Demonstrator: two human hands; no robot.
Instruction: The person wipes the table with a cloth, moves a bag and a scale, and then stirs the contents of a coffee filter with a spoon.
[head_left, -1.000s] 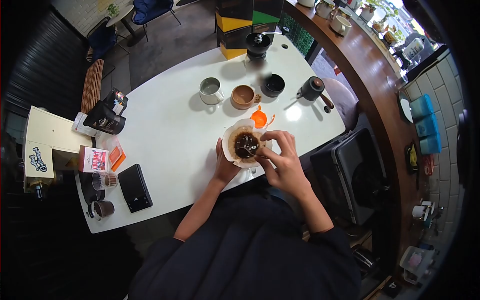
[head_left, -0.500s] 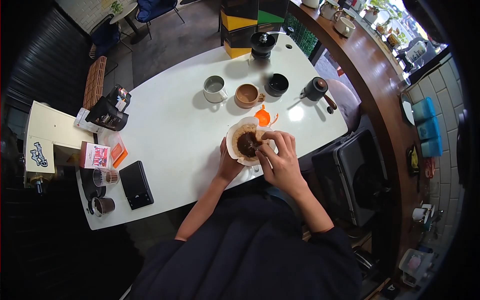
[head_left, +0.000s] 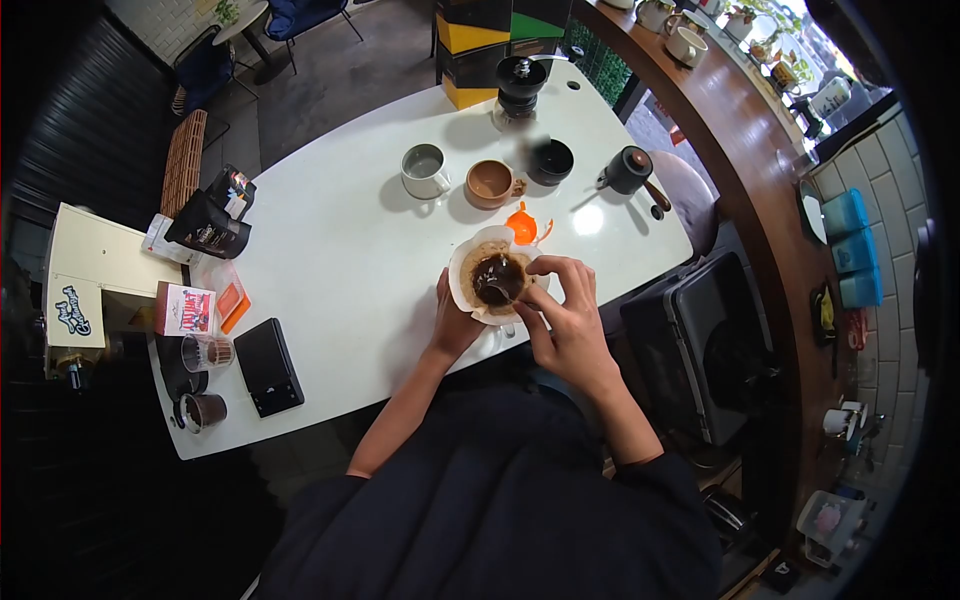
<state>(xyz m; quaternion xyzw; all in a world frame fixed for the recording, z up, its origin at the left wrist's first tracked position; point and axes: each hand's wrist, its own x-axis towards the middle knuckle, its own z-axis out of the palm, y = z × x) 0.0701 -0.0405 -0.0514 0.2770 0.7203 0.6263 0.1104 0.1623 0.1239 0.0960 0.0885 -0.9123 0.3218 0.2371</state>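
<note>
Wet dark coffee grounds [head_left: 490, 272] lie in a white paper filter [head_left: 459, 283], which stands in a dripper mostly hidden from above. My left hand [head_left: 456, 322] is closed round the left side of the dripper, its fingers partly hidden by the filter. Over the filter's right edge, my right hand [head_left: 566, 318] has thumb and fingers pinched together on what looks like a small spoon [head_left: 492, 294], its bowl down in the coffee and its handle mostly hidden. A bright orange plastic piece [head_left: 521, 228] rests just beyond the filter.
Beyond lie a grey mug [head_left: 425, 170], a brown cup [head_left: 489, 184], a black bowl [head_left: 551, 161], a black kettle [head_left: 629, 170] and a hand grinder [head_left: 520, 88]. At left are a black scale [head_left: 269, 367], plastic cups [head_left: 204, 411], a small box [head_left: 186, 309] and black coffee bags [head_left: 212, 228].
My right hand's pinched fingers have shifted slightly down and right at the filter. The coffee surface looks stirred, with a rounded spoon shape now showing in it. My left hand keeps its hold.
</note>
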